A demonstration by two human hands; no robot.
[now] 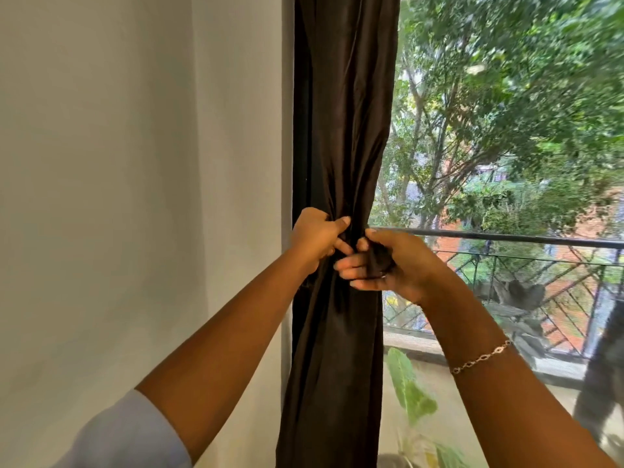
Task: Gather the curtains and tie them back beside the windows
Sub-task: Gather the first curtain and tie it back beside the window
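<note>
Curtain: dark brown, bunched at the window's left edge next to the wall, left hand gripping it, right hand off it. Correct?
Not quite. In the head view the right hand is not off it: its fingers curl round a wad of the dark fabric, right beside the left hand, which grips the dark brown curtain at its cinched waist. The rest holds.

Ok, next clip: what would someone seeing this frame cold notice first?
The dark curtain, bunched into a narrow column at centre, between the pale wall on the left and the window on the right. Both hands meet at its pinched waist: the left hand grips the gathered cloth and the right hand holds a wad of its fabric. Green trees and a balcony railing fill the window.
</note>
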